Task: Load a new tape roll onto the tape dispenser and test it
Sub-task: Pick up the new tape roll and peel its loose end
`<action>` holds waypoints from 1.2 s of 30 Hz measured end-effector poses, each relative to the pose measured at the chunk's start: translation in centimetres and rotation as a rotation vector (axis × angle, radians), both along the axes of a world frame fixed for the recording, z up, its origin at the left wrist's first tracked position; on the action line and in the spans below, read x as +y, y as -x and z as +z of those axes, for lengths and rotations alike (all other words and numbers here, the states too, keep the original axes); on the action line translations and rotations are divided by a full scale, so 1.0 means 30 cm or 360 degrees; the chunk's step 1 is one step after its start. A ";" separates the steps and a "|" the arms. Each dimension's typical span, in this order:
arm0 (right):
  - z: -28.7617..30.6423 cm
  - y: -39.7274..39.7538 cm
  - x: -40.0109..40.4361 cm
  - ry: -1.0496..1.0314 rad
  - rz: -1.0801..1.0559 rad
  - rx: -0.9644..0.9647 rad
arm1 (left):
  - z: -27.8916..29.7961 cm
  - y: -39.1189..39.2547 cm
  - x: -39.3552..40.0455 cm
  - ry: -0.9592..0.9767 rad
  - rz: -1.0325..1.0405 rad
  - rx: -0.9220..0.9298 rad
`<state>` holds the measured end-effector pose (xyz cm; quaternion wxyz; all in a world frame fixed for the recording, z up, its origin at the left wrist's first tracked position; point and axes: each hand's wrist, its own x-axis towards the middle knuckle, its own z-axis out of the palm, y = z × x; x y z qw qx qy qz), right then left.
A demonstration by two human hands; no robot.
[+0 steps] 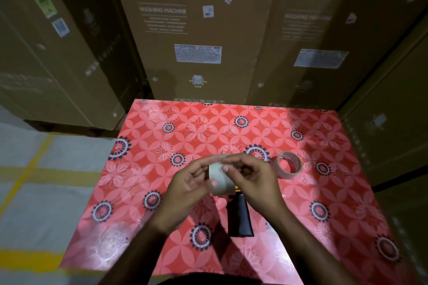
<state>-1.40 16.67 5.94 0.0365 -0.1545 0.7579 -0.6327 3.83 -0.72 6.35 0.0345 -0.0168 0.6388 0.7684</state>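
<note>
Both hands meet above the middle of the red flowered table (162, 250). Between them is a pale cardboard tape core (218, 179), a bare-looking roll. My left hand (187, 188) cups it from the left and below. My right hand (252, 178) pinches its top edge with thumb and forefinger. Under the hands lies the tape dispenser (238, 215); only its black handle shows, pointing toward me. A clear tape roll (289, 165) lies flat on the table to the right of my right hand, untouched.
Tall cardboard washing-machine boxes (196, 30) stand along the table's far edge and right side. Grey floor with yellow lines (30, 169) lies to the left.
</note>
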 end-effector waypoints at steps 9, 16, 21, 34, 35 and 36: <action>0.015 -0.009 0.058 0.0062 0.0076 -0.0134 | -0.003 0.018 0.029 0.0290 0.0270 0.0043; 0.020 -0.055 0.055 0.0132 0.0059 -0.0193 | -0.002 -0.001 0.038 -0.0105 0.0001 -0.0015; 0.024 -0.060 0.055 0.0134 -0.0012 -0.0176 | 0.022 -0.011 0.066 0.0180 0.0288 0.0070; 0.051 -0.088 0.083 0.0101 0.0041 -0.0136 | 0.033 -0.046 0.070 0.0077 0.0121 0.0072; 0.054 -0.091 0.087 0.0100 0.0105 -0.0131 | 0.033 -0.046 0.072 0.0113 0.0170 0.0085; 0.056 -0.092 0.092 0.0104 0.0146 -0.0131 | 0.033 -0.046 0.075 0.0122 0.0201 0.0100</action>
